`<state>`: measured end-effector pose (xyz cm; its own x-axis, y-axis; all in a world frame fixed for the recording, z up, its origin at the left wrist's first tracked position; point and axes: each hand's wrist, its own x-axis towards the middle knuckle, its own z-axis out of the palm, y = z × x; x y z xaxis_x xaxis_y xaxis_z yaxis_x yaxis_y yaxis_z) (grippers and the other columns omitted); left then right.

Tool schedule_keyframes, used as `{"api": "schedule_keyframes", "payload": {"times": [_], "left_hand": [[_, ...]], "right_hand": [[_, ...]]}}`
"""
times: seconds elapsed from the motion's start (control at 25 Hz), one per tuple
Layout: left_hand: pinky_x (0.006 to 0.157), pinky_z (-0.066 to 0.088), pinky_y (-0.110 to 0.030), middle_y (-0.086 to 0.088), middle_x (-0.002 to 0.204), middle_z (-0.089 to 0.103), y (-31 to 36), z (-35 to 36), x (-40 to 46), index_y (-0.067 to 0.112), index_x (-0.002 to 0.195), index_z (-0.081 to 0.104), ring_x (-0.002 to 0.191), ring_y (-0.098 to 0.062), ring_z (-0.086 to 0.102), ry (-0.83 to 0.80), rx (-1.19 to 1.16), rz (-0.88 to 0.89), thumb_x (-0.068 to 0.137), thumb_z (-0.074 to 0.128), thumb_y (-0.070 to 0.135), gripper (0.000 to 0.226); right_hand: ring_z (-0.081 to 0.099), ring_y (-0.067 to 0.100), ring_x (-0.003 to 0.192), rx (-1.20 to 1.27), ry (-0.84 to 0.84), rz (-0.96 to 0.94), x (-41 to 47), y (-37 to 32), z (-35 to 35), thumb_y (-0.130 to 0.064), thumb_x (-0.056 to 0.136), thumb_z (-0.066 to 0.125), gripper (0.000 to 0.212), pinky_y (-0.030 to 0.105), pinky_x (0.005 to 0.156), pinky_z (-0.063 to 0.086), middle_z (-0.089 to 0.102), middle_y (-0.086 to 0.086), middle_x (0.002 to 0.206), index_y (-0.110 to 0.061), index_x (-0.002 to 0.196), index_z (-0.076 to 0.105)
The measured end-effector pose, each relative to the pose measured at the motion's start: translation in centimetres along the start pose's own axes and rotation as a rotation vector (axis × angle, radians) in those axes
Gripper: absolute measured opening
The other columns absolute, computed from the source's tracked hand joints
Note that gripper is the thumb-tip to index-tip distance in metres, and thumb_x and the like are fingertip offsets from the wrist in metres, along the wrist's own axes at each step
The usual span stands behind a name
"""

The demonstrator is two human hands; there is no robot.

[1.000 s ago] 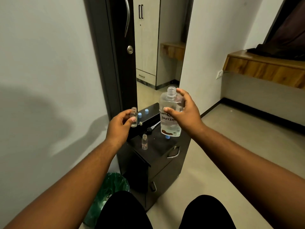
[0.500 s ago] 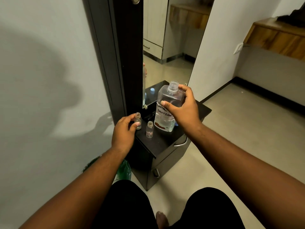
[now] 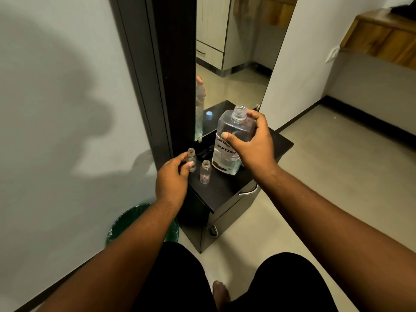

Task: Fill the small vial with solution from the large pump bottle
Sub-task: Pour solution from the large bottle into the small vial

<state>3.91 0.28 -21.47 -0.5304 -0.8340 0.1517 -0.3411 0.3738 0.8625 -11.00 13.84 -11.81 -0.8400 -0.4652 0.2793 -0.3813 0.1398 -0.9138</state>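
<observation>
1. Head view: right hand [image 3: 254, 149] wrapped round large bottle [image 3: 231, 143], cap off, neck open, tilted slightly, base on or just above black bench [image 3: 225, 190]; cannot tell which.
2. Left hand [image 3: 173, 176], grip pinching small vial [image 3: 191, 159] with thumb and fingers, upright, mouth open, at bench's left edge.
3. Second vial [image 3: 205, 171] upright on bench between held vial and bottle.
4. Blue cap [image 3: 209, 114] near mirror [image 3: 234, 64]. Green bin [image 3: 126, 224] on floor, left.

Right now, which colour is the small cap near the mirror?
Light blue cap, in the head view.
</observation>
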Motion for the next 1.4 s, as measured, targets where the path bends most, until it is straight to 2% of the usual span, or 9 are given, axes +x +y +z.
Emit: {"api": "schedule_keyframes", "payload": {"times": [0.08, 0.24, 0.44, 0.72, 0.84, 1.0, 1.12, 1.32, 1.4], "left_hand": [[0.102, 0.051, -0.034, 0.000, 0.128, 0.070, -0.1, 0.0, -0.2, 0.022, 0.136, 0.063, 0.117, -0.015, 0.064, -0.010, -0.020, -0.021, 0.096, 0.066, 0.027, 0.041], [0.097, 0.043, -0.021, -0.001, 0.131, 0.069, -0.3, -0.9, -1.5, 0.017, 0.136, 0.061, 0.117, -0.011, 0.061, 0.018, -0.053, -0.081, 0.095, 0.067, 0.025, 0.042], [0.090, 0.056, -0.027, 0.023, 0.107, 0.064, -0.5, -1.3, -4.0, 0.031, 0.123, 0.067, 0.098, 0.006, 0.061, 0.077, -0.079, -0.032, 0.091, 0.071, 0.030, 0.033], [0.080, 0.055, -0.038, 0.016, 0.103, 0.070, 0.5, 1.4, -3.9, 0.036, 0.108, 0.068, 0.098, -0.014, 0.059, 0.067, 0.250, -0.003, 0.068, 0.075, 0.068, 0.051], [0.079, 0.055, -0.042, 0.017, 0.100, 0.071, 0.8, 2.3, -3.8, 0.038, 0.105, 0.065, 0.094, -0.015, 0.058, 0.109, 0.254, -0.006, 0.067, 0.076, 0.069, 0.050], [0.082, 0.054, -0.046, 0.017, 0.093, 0.072, 1.5, 2.7, -4.0, 0.036, 0.102, 0.067, 0.091, -0.014, 0.057, 0.101, 0.206, -0.006, 0.073, 0.078, 0.059, 0.039], [0.084, 0.054, -0.048, 0.018, 0.090, 0.070, 2.9, 1.8, -4.8, 0.034, 0.106, 0.070, 0.091, -0.015, 0.058, 0.098, 0.163, 0.042, 0.078, 0.076, 0.054, 0.035], [0.080, 0.054, -0.051, 0.016, 0.094, 0.068, 9.1, -2.3, -6.1, 0.033, 0.115, 0.069, 0.091, -0.015, 0.058, 0.189, 0.036, 0.286, 0.080, 0.066, 0.049, 0.039], [0.079, 0.054, -0.050, 0.010, 0.098, 0.070, 12.4, -4.6, -6.6, 0.029, 0.117, 0.070, 0.090, -0.016, 0.058, 0.244, -0.010, 0.412, 0.082, 0.068, 0.043, 0.038]], "right_hand": [[0.056, 0.008, 0.117, 0.010, -0.002, 0.000, 0.2, 0.2, -0.2, -0.031, 0.072, 0.088, 0.069, 0.033, 0.095, 0.053, 0.057, -0.015, 0.129, -0.048, 0.124, 0.045], [0.054, 0.007, 0.118, -0.003, -0.073, -0.022, 0.6, 0.2, -0.5, -0.030, 0.075, 0.085, 0.070, 0.039, 0.100, 0.052, 0.054, -0.015, 0.131, -0.050, 0.127, 0.043], [0.042, 0.022, 0.138, -0.028, -0.088, -0.015, 0.4, 0.2, -0.8, -0.039, 0.075, 0.085, 0.095, 0.046, 0.110, 0.043, 0.035, 0.004, 0.156, -0.044, 0.148, 0.025], [0.045, 0.021, 0.136, -0.005, -0.101, 0.035, 0.5, 0.1, -0.9, -0.034, 0.072, 0.088, 0.109, 0.047, 0.112, 0.039, 0.045, 0.004, 0.150, -0.043, 0.149, 0.012], [0.051, 0.014, 0.128, 0.006, -0.105, 0.036, 0.7, 0.5, -1.0, -0.029, 0.072, 0.089, 0.110, 0.038, 0.106, 0.042, 0.051, -0.002, 0.144, -0.044, 0.148, 0.011], [0.053, -0.013, 0.106, 0.016, -0.120, 0.028, 1.0, 0.6, -1.2, -0.028, 0.072, 0.088, 0.094, 0.019, 0.091, 0.046, 0.049, -0.031, 0.124, -0.045, 0.143, 0.030], [0.050, -0.018, 0.107, 0.029, -0.133, 0.011, 0.6, -0.2, -1.6, -0.024, 0.074, 0.087, 0.090, 0.025, 0.096, 0.049, 0.046, -0.034, 0.125, -0.048, 0.143, 0.035], [0.051, 0.014, 0.130, 0.058, -0.112, -0.104, -0.4, -4.6, -3.4, -0.019, 0.080, 0.083, 0.083, 0.043, 0.101, 0.052, 0.050, -0.009, 0.145, -0.047, 0.144, 0.038], [0.050, 0.015, 0.129, 0.002, -0.129, -0.188, -0.9, -7.7, -4.7, -0.020, 0.081, 0.081, 0.079, 0.038, 0.100, 0.052, 0.049, -0.007, 0.144, -0.047, 0.142, 0.039]]}}
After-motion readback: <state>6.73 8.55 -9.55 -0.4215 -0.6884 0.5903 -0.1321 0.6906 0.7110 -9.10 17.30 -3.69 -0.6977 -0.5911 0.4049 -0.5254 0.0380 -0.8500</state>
